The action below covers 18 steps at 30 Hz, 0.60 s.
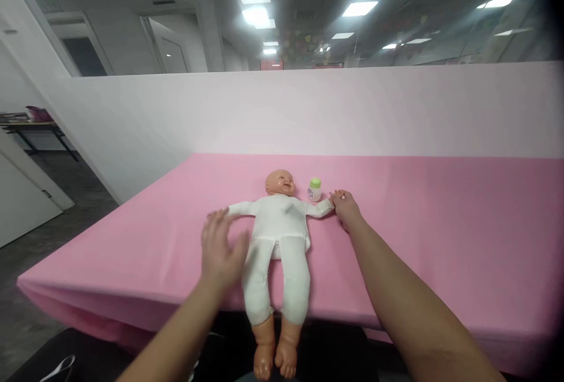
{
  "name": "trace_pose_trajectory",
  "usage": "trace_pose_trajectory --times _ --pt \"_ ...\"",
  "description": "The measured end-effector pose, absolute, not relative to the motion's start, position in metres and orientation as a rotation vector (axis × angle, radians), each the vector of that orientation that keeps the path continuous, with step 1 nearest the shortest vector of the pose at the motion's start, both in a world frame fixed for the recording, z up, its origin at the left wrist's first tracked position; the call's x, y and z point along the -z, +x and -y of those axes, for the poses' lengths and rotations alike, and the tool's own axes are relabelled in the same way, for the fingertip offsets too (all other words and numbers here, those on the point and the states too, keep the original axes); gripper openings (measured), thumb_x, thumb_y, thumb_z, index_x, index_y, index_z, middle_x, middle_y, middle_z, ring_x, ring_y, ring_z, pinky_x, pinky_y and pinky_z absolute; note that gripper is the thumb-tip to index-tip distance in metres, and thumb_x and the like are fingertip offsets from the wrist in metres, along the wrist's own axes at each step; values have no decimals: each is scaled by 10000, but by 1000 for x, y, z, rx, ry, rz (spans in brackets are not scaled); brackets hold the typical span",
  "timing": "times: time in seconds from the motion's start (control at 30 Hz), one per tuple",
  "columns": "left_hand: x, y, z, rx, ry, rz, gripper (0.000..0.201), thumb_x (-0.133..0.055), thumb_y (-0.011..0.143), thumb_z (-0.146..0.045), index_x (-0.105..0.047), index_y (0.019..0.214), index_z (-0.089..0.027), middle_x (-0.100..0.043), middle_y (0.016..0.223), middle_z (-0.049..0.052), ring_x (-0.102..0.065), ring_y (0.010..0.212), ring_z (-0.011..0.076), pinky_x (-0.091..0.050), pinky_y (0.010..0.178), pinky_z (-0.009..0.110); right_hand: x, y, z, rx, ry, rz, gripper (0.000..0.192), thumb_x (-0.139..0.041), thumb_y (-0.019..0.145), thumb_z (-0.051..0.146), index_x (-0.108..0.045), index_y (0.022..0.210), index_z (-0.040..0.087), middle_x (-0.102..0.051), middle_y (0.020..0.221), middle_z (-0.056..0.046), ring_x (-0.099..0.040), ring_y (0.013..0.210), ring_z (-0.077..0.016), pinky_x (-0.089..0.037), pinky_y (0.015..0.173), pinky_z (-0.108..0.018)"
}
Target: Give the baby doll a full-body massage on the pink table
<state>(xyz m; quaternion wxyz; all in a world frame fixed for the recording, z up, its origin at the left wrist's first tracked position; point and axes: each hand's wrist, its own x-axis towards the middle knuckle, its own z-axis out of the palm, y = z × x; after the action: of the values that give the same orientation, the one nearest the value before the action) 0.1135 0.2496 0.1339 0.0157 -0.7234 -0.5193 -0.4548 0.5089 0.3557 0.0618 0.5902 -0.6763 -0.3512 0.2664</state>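
Note:
A baby doll (282,219) in white clothing lies on its back, head away from me, arms stretched to both sides. Its bare feet hang past the near edge of the pink table cover (158,241). My right hand (346,208) is closed around the doll's hand at the end of the arm on the right. Slightly blurred, my left hand (222,247) is open, thumb apart from the fingers, by the doll's other arm, partly hiding that arm's end. Close to the doll's head stands a small clear bottle (314,190) with a green cap.
Behind the table runs a white partition (330,111) with glass above it. A white door (26,188) and a dark desk (35,126) are on the left. The table's front edge drops down close to me.

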Motion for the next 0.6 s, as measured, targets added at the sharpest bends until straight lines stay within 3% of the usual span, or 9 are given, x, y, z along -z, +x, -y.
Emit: trace_pose_trajectory --times 0.13,0.27,0.33,0.6 --pt "-84 116 -159 1308 -2635 1285 525 -558 954 -372 -465 1454 -242 -332 1630 144 -250 1533 375 -335 1170 621 -58 512 -358 -631 -1575 816 644 -708 806 486 -519 1375 250 -661 1281 -101 -682 1030 -240 -591 815 -323" --pt "-50 99 -132 1078 -2767 1007 950 -716 768 -697 -398 1540 -245 -213 1673 207 -212 1514 500 -361 1114 689 -56 512 -359 -660 -1578 822 641 -692 828 494 -497 1393 263 -650 1292 -101 -694 990 -234 -623 756 -326" --pt "-46 94 -132 943 -2750 991 1075 -755 681 -755 -388 1559 -257 -164 1686 217 -211 1505 523 -350 1111 700 -57 511 -358 -678 -1573 824 622 -686 837 493 -495 1386 270 -652 1282 -98 -702 970 -230 -634 726 -324" --pt "-55 98 -138 766 -2704 874 1100 -814 683 -653 -334 1596 -271 -121 1689 239 -220 1500 523 -276 1115 752 -68 498 -348 -884 -1427 770 647 -725 822 411 -446 1394 292 -571 1392 -107 -709 1022 -247 -676 674 -381"
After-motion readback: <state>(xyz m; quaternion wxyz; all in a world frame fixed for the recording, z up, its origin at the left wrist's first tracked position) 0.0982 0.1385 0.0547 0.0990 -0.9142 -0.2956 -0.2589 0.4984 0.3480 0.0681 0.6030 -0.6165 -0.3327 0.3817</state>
